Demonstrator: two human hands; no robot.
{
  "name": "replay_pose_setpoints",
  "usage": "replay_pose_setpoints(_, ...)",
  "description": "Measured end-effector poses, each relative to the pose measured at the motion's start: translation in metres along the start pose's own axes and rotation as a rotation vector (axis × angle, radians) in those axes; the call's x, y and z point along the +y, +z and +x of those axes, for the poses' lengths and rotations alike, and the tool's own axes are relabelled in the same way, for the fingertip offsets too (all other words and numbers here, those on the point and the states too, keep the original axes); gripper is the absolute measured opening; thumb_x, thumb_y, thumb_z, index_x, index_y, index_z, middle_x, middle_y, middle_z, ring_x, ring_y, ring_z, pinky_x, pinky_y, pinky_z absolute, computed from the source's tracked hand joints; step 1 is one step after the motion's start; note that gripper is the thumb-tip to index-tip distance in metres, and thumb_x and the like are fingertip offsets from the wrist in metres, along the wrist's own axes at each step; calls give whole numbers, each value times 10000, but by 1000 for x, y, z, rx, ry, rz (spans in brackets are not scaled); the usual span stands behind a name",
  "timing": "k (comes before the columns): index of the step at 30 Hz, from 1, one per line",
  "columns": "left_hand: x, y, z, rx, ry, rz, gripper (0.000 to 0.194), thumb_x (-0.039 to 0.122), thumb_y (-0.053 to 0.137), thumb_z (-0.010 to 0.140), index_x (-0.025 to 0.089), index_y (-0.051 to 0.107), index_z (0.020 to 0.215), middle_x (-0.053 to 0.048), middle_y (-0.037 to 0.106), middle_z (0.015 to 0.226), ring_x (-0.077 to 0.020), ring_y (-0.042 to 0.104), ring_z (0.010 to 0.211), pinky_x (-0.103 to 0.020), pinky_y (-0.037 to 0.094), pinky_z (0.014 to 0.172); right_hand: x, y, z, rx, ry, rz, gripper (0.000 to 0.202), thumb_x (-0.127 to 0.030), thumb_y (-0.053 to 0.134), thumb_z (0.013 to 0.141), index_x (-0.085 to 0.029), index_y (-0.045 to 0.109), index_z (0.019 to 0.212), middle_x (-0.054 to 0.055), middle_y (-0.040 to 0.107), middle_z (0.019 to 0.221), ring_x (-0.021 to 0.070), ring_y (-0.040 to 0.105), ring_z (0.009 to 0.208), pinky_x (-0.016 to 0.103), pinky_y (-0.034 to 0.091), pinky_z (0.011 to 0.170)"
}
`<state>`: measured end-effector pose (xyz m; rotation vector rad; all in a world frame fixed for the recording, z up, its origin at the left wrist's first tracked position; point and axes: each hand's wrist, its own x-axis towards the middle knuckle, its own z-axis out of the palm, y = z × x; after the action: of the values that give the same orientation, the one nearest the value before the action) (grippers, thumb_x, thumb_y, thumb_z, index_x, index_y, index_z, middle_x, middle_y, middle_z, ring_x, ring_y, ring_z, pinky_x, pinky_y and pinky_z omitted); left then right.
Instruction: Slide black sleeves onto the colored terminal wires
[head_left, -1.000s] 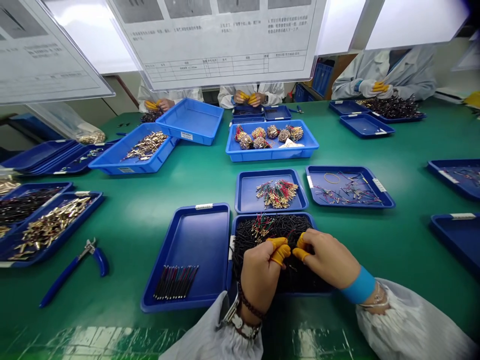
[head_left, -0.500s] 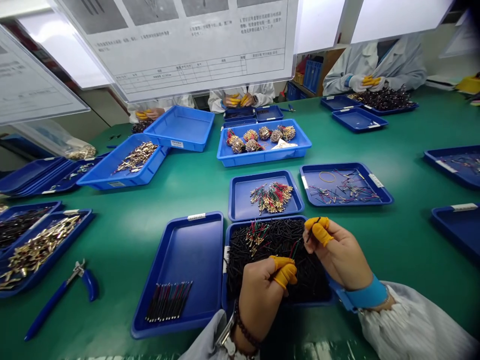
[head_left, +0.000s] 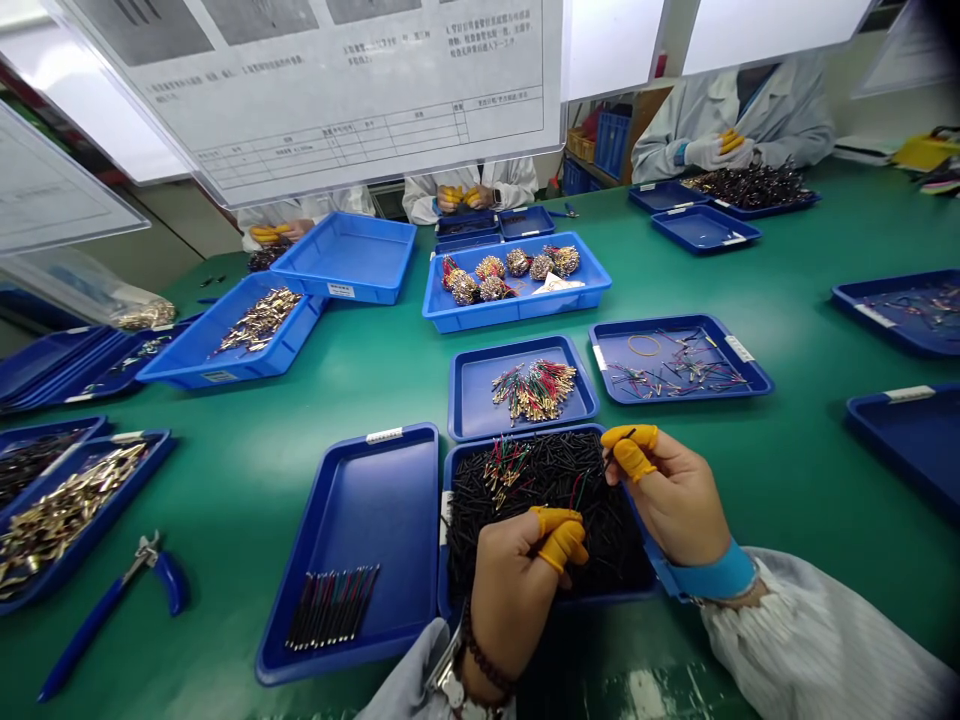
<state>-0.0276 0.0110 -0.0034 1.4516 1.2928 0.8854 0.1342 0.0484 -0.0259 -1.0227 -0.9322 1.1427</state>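
My left hand [head_left: 521, 565], with yellow finger cots on thumb and forefinger, pinches a thin red and green wire pair [head_left: 577, 492] that sticks up from the fingertips. To its right, my right hand [head_left: 671, 495] is closed on a short black sleeve [head_left: 609, 460] between yellow-capped fingertips. Both hands hover over a blue tray [head_left: 444, 585] full of black sleeves [head_left: 480, 540]. On that heap lies a small bunch of coloured wires with gold ends [head_left: 504, 475]. In the left tray [head_left: 375, 520], sleeved wires [head_left: 334, 608] lie in a row.
Behind are a tray of gold-ended wires [head_left: 536, 390] and a tray of loose wires [head_left: 679, 365]. Cutting pliers [head_left: 127, 590] lie at left. A bin with wire bundles [head_left: 517, 312] stands farther back. A hanging sheet [head_left: 322, 110] overhangs the table; co-workers sit opposite.
The camera view has shifted slightly, so everything sits a little farther left. Both hands keep their pinches; the wire pair above my left fingertips shows more clearly.
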Motion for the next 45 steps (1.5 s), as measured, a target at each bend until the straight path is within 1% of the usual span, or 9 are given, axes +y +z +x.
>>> replay_pose_setpoints(7,2,0,-1,-2,-17,-23,170,213,573,799,123,708,749,-39,673,629,-81,558,450,-148,453,428,2,1,-1,-16,5,33,99,-286,634,797,-210,673,848,16,608,724,129,518,592,274,431,559)
replay_pose_setpoints(16,0,2,0,-16,-35,-22,183,217,569,801,119,699,718,-43,670,624,-83,556,446,-154,439,420,0,6,-5,-74,52,127,134,-320,659,772,-207,679,842,27,613,728,134,531,590,272,438,539)
replay_pose_setpoints(23,2,2,0,-33,-24,8,190,207,556,810,115,701,727,-41,665,620,-79,550,439,-156,432,434,1,5,-6,-111,67,98,113,-295,642,796,-210,684,858,16,604,700,122,525,582,266,437,565)
replay_pose_setpoints(31,1,1,-1,-30,-8,44,198,211,548,813,124,701,721,-33,661,604,-85,556,443,-164,433,447,1,6,-7,-130,85,64,134,-309,652,779,-197,688,844,20,618,689,126,537,557,267,459,545)
replay_pose_setpoints(33,1,1,-1,-25,-9,45,195,200,548,811,122,695,708,-32,658,602,-88,562,453,-162,431,446,1,7,-8,-179,117,46,139,-309,651,778,-192,695,838,23,629,692,124,541,553,264,462,538)
replay_pose_setpoints(35,1,1,-1,-18,-13,45,195,188,545,810,124,686,691,-31,657,604,-90,567,465,-158,431,444,1,7,-8,-258,168,38,140,-301,651,778,-186,708,832,32,650,710,128,551,562,266,466,541)
replay_pose_setpoints(37,1,1,-1,-5,-17,34,199,190,543,813,125,680,684,-30,658,612,-88,566,469,-156,437,445,1,7,-8,-286,201,52,138,-287,662,768,-185,724,835,46,675,744,132,558,583,274,471,564)
replay_pose_setpoints(42,1,2,-1,6,-29,7,213,241,529,836,126,682,743,-29,660,627,-79,545,446,-155,432,429,-2,9,-7,-146,214,215,151,-298,671,749,-202,737,845,77,705,852,153,575,660,311,481,637)
replay_pose_setpoints(45,1,2,-1,-12,-5,84,236,229,527,833,134,674,674,-17,639,581,-73,525,431,-153,404,425,-5,10,-8,-153,217,273,147,-309,680,737,-213,739,831,74,708,848,163,589,704,310,482,657)
